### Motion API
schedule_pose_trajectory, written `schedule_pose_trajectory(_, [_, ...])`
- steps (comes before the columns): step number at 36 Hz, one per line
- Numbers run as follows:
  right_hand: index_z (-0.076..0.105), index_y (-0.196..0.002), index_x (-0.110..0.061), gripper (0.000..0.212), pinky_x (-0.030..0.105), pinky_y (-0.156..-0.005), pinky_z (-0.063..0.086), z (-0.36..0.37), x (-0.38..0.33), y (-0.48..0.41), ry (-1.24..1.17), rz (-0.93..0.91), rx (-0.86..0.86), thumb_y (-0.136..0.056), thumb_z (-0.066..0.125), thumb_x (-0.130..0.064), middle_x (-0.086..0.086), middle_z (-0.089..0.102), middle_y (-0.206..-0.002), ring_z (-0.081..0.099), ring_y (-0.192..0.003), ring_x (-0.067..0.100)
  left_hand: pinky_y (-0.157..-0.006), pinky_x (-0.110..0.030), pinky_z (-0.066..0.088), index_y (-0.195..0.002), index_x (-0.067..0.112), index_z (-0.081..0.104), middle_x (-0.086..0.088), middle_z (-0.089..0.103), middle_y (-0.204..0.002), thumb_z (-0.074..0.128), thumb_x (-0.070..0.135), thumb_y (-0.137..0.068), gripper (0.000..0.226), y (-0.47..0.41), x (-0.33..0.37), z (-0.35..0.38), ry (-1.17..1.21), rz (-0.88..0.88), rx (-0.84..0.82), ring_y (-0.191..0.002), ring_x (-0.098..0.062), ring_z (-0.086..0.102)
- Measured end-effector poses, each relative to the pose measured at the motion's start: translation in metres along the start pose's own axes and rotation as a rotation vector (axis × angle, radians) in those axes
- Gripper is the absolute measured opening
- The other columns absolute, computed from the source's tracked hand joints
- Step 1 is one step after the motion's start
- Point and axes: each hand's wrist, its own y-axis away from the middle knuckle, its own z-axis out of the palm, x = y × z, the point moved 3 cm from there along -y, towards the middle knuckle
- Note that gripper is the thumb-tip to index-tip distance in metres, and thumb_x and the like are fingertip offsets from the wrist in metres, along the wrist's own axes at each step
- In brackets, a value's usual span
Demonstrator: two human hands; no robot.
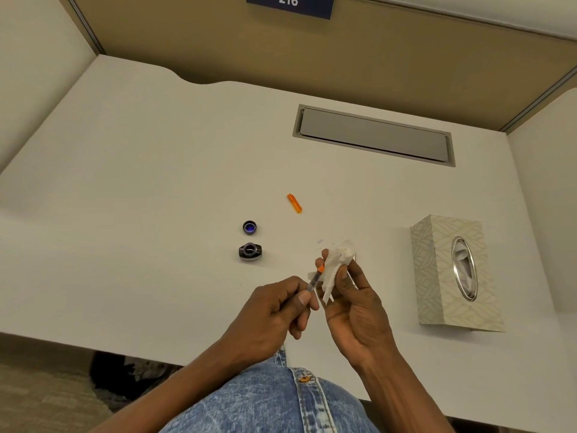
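My left hand (274,310) pinches a thin syringe (313,281) with an orange tip, which points up and to the right. My right hand (352,301) holds a crumpled white tissue (335,265) against that orange tip. An open dark ink bottle (250,251) stands on the white desk (140,182), left of my hands. Its round cap (249,227) lies upside down just behind it, purple inside. An orange needle cap (294,203) lies on the desk further back.
A patterned tissue box (452,273) lies at the right. A grey cable hatch (374,134) is set in the desk at the back. Partition walls enclose the desk on three sides. My denim-clad lap sits at the near edge.
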Motion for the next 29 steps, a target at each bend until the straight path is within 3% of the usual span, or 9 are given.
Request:
schedule_pose_trajectory(3, [0.072,-0.122,-0.004,0.036,0.033,-0.082,0.068,0.0,0.006,0.004,0.055,0.028,-0.023,-0.087,0.064,-0.006,0.02,0.077,-0.125,0.08,-0.107,0.025,-0.067,-0.03,0.055,-0.099,0.009,0.068,-0.002,0.064,-0.069,0.043,0.018,-0.114,0.03,-0.002,0.002,0.002,0.028,-0.008,-0.029,-0.061,-0.018,0.062])
schedule_pose_trajectory(7, [0.069,-0.128,-0.003,0.041,0.038,-0.094,0.065,0.0,0.012,0.003,0.088,0.06,-0.047,-0.088,0.063,-0.007,0.018,0.077,-0.128,0.077,-0.116,0.027,-0.068,-0.036,0.056,-0.096,0.011,0.066,-0.006,0.065,-0.07,0.041,0.02,-0.114,0.032,-0.003,0.003,0.004,0.068,-0.017,-0.068,-0.061,-0.022,0.062])
schedule_pose_trajectory(11, [0.07,-0.123,-0.003,0.04,0.033,-0.082,0.067,0.001,0.01,0.001,0.122,0.044,-0.063,-0.083,0.068,-0.007,0.016,0.081,-0.112,0.081,-0.098,0.024,-0.07,-0.045,0.056,-0.086,0.023,0.064,-0.002,0.067,-0.068,0.043,0.022,-0.114,0.035,-0.001,0.003,0.005,0.03,-0.027,-0.075,-0.059,-0.023,0.062])
schedule_pose_trajectory(14, [0.07,-0.12,-0.003,0.042,0.034,-0.08,0.067,0.003,0.007,-0.001,0.128,-0.002,-0.051,-0.078,0.075,-0.008,0.016,0.081,-0.105,0.079,-0.088,0.023,-0.07,-0.045,0.06,-0.088,0.018,0.067,-0.002,0.07,-0.067,0.05,0.021,-0.112,0.029,-0.002,0.004,0.003,-0.014,-0.03,-0.014,-0.057,-0.022,0.065])
schedule_pose_trajectory(20, [0.07,-0.119,-0.005,0.039,0.032,-0.075,0.067,0.008,0.003,-0.007,0.021,-0.057,0.002,-0.08,0.068,-0.002,0.015,0.08,-0.102,0.078,-0.084,0.022,-0.066,-0.042,0.066,-0.091,0.015,0.076,-0.008,0.077,-0.07,0.07,0.022,-0.101,0.013,-0.005,0.005,-0.003,0.004,-0.045,0.127,-0.059,-0.028,0.074])
schedule_pose_trajectory(23, [0.066,-0.129,-0.005,0.046,0.035,-0.091,0.066,0.008,-0.002,-0.01,-0.026,-0.078,0.034,-0.083,0.068,-0.003,0.019,0.079,-0.116,0.08,-0.096,0.025,-0.067,-0.042,0.066,-0.091,0.016,0.077,-0.007,0.078,-0.071,0.074,0.023,-0.098,0.01,-0.005,0.004,-0.004,0.013,-0.056,0.195,-0.06,-0.028,0.075])
schedule_pose_trajectory(26, [0.061,-0.14,-0.004,0.054,0.045,-0.111,0.054,0.006,-0.003,-0.009,-0.04,-0.063,0.05,-0.086,0.067,-0.004,0.023,0.073,-0.133,0.074,-0.119,0.033,-0.066,-0.036,0.065,-0.091,0.015,0.076,-0.006,0.079,-0.071,0.073,0.022,-0.098,0.011,-0.006,0.004,-0.007,0.039,-0.069,0.245,-0.062,-0.031,0.075])
schedule_pose_trajectory(29, [0.058,-0.145,-0.003,0.057,0.044,-0.109,0.055,0.003,0.003,-0.006,-0.006,-0.047,0.073,-0.089,0.066,-0.004,0.022,0.074,-0.133,0.075,-0.118,0.03,-0.064,-0.031,0.063,-0.092,0.014,0.076,-0.007,0.08,-0.073,0.07,0.022,-0.1,0.012,-0.007,0.005,-0.008,0.057,-0.065,0.234,-0.062,-0.033,0.075])
